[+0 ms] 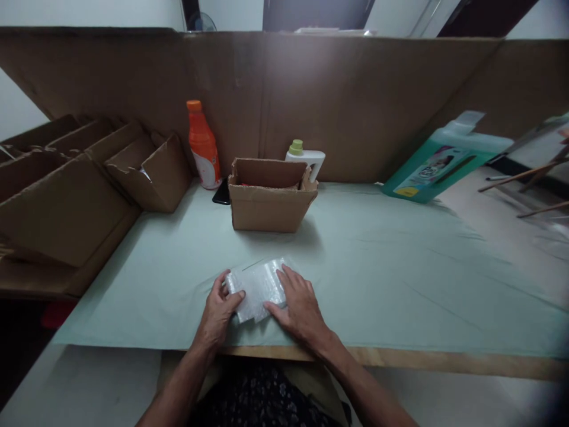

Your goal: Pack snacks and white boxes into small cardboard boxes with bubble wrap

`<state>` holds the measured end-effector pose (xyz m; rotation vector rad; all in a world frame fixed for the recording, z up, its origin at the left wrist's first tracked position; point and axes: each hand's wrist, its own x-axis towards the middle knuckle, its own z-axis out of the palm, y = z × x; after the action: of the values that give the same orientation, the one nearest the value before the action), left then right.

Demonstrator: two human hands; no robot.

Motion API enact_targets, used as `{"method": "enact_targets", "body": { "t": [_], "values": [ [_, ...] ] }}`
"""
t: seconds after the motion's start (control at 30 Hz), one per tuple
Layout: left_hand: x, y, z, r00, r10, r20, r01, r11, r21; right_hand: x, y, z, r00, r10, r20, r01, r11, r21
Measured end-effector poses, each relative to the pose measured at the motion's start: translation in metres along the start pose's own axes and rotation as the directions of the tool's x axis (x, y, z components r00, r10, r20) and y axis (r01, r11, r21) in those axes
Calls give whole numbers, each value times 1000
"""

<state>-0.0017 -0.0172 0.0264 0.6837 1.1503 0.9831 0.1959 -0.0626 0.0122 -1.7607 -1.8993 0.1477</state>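
Bubble-wrapped small clear parcel (256,289) lies low at centre frame on the green-covered counter (400,279), already bundled, left hand (221,305) pinching its edge, right hand (299,302) pressing flat, open brown cardboard box (269,196) behind unfilled.

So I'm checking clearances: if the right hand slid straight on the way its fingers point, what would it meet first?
Probably the open cardboard box; the right hand rests on the bubble-wrap bundle, fingers pointing roughly up-left, though depth is uncertain.

The bubble wrap (258,287) is clear, shiny, bumpy plastic. The table cover (377,267) looks like smooth, dull green paper. The box (267,204) is rough brown cardboard. The orange bottle (203,145) is shiny plastic.
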Motion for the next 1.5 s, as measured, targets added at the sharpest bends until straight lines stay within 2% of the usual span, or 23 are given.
{"method": "enact_targets", "body": {
  "t": [0.1,0.23,0.3,0.37,0.47,0.53,0.6,0.7,0.8,0.87,0.93,1.0,1.1,1.17,1.2,1.27,1.3,1.33,1.37,1.43,1.5],
  "values": [
    [1,3,1,999,-25,38,23,998,60,4,17,2,997,46,-55,-42,997,65],
    [-1,5,-6,997,16,79,-34,972,231,0,37,-27,970,200,-140,-144,932,334],
    [-3,7,-8,995,56,82,-83,921,381,-4,33,-37,974,186,-130,-126,920,371],
    [-5,9,-10,983,160,91,-184,836,518,-7,19,-37,992,90,-84,-59,945,321],
    [-4,2,-15,936,316,156,-336,667,665,-13,-5,-21,999,-18,40,12,992,127],
    [1,-11,-22,920,326,216,-374,569,732,-14,-11,-4,996,7,84,-8,1000,14],
    [13,-26,-31,918,285,276,-389,503,772,-9,-5,8,996,52,75,-53,999,10],
    [28,-35,-39,881,364,302,-446,429,785,-1,14,0,988,153,-3,-148,961,232],
    [24,-20,-37,851,382,362,-499,370,784,-4,30,-29,946,321,-38,-255,814,522],
    [18,-6,-33,854,362,375,-496,346,797,-8,40,-45,913,406,-30,-308,736,602],
    [16,4,-30,860,352,370,-482,322,814,-12,50,-52,891,453,-21,-347,712,611],
    [17,10,-31,868,333,369,-472,324,820,-15,59,-56,880,475,-10,-375,708,598],
    [18,15,-36,880,291,375,-466,378,800,-21,79,-67,861,506,-54,-402,742,536],
    [17,19,-38,886,267,379,-460,407,789,-22,98,-83,829,533,-167,-439,807,396],
    [15,21,-39,890,255,379,-455,413,789,-21,106,-92,807,530,-260,-459,840,289],
    [11,26,-41,896,234,377,-443,420,792,-17,117,-106,768,457,-449,-486,872,58],
    [8,28,-41,897,225,380,-441,427,789,-13,118,-109,764,402,-505,-476,879,-22],
    [5,29,-42,896,217,388,-444,438,781,-9,115,-108,780,355,-516,-447,893,-61],
    [3,29,-42,892,211,400,-452,454,768,-4,109,-102,818,319,-478,-397,915,-68],
    [-3,27,-43,878,211,429,-476,481,737,5,91,-80,923,254,-289,-276,960,-37],
    [-8,23,-44,864,225,451,-501,484,718,14,73,-49,981,177,-78,-180,983,-34]
  ]
}}
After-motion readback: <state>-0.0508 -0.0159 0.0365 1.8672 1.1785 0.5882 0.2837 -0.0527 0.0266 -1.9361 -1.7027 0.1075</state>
